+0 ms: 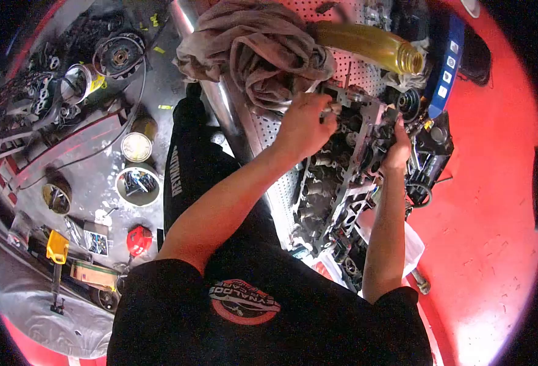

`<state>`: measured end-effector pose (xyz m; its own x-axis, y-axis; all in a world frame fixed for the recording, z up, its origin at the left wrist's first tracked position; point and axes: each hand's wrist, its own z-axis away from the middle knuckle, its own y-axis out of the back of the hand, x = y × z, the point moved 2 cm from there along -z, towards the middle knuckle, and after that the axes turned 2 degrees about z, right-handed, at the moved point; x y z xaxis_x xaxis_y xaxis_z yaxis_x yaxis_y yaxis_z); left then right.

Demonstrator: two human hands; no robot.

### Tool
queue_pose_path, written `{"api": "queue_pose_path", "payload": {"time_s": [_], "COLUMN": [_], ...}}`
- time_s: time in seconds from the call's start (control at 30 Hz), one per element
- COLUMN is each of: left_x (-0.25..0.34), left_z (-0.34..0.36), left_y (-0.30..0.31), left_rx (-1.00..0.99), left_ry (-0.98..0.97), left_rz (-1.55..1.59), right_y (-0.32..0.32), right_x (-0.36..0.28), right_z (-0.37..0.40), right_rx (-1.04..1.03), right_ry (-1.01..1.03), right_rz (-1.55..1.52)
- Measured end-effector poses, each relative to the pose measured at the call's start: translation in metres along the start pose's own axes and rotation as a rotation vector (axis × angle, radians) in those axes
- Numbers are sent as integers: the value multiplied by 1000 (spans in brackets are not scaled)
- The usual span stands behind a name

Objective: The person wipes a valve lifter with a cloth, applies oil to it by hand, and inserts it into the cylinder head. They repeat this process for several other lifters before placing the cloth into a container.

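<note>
Red perforated desk (357,70), cylinder head (342,177) lying on it. Left hand (305,125) has its fingers curled tight on the head's top end, right hand (397,146) clamps its side. Uncapped oil bottle (366,43) lies just beside, so one elbow bump probably spills it.

Tight up top: the rag (250,49) and the amber bottle (366,43) crowd the far end of the engine part (336,183). Right side is wide open, bare red desk (494,244). On the left, cluttered floor (98,158).
</note>
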<state>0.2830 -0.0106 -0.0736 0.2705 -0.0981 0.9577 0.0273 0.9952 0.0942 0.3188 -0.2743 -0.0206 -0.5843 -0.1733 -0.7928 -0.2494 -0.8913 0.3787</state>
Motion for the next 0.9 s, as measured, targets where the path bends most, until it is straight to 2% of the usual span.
{"api": "queue_pose_path", "payload": {"time_s": [0.07,0.17,0.33,0.53,0.73,0.83,0.9], "left_x": [0,2,4,-8,-12,-9,-12], "left_z": [2,-1,-9,-17,-21,-18,-21], "left_y": [-6,-20,-34,-37,-38,-37,-38], "left_rx": [-54,-138,-208,-160,-259,-132,-169], "left_ry": [-111,-236,-293,-258,3,-200,-120], "left_rz": [14,-22,-116,126,302,248,276], "right_y": [-3,-16,0,9,9,9,9], "right_x": [1,-11,3,9,9,8,8], "right_z": [0,13,-3,-7,-6,-4,-7], "right_rx": [-19,-6,80,112,105,150,146], "right_ry": [17,-118,57,44,47,153,205], "right_rz": [-66,-122,58,116,173,249,301]}}
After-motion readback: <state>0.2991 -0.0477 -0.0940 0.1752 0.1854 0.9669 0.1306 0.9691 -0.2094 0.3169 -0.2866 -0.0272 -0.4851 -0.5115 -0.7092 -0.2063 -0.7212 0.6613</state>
